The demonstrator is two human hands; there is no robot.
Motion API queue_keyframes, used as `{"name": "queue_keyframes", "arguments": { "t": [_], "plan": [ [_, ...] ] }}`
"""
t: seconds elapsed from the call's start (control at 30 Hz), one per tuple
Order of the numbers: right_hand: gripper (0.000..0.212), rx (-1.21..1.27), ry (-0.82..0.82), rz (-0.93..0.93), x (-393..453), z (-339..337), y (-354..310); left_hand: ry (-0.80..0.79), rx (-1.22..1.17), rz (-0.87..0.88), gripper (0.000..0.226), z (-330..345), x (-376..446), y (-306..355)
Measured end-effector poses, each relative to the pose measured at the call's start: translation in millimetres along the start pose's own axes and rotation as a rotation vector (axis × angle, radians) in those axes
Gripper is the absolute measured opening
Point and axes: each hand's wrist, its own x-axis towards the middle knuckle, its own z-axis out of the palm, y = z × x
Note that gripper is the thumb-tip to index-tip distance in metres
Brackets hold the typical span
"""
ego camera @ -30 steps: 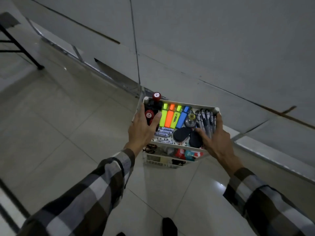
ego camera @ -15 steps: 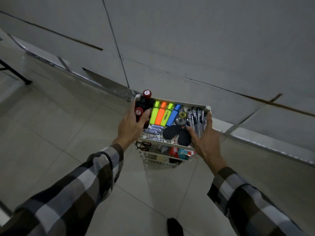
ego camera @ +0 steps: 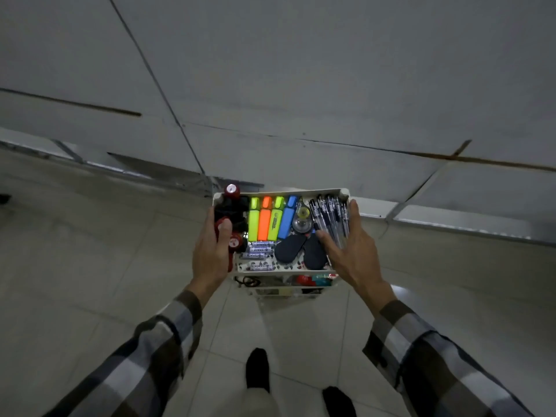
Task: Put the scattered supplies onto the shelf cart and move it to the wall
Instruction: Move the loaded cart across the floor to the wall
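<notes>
The white shelf cart (ego camera: pixel 282 192) stands on the tiled floor, its far rim close to the base of the grey wall (ego camera: pixel 301 85). Its top tray holds several highlighters (ego camera: pixel 267 218), clear pens (ego camera: pixel 329 213), batteries (ego camera: pixel 260 251), two black oval items (ego camera: pixel 301 251), red-capped stamps (ego camera: pixel 231 192) and a tape roll (ego camera: pixel 302 219). My left hand (ego camera: pixel 210 254) grips the tray's left side, thumb over the rim. My right hand (ego camera: pixel 353 254) grips the right side, thumb inside the tray beside the pens. Lower shelves (ego camera: pixel 313 280) show red and teal items.
A metal skirting strip (ego camera: pixel 451 219) runs along the foot of the wall. My feet in dark socks (ego camera: pixel 257 371) stand on the pale floor tiles just behind the cart. Bare floor stretches to the left and right.
The cart has rolled forward with both hands on it and now sits nearer the wall. The black table leg at far left has slid out of view.
</notes>
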Motion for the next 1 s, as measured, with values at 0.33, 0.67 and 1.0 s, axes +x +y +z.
{"name": "queue_keyframes", "arguments": {
  "t": [0.33,0.67,1.0],
  "plan": [
    [0.095,0.141,-0.061,0.114,1,1,-11,-0.167,-0.467,-0.305,0.08,-13,9,-26],
    [0.107,0.109,-0.023,0.058,16,2,-13,-0.037,-0.226,-0.158,0.074,-3,35,-22],
    [0.115,0.201,0.145,0.193,1,15,-9,-0.284,-0.177,-0.028,0.07,0,91,-13]
  ]
}}
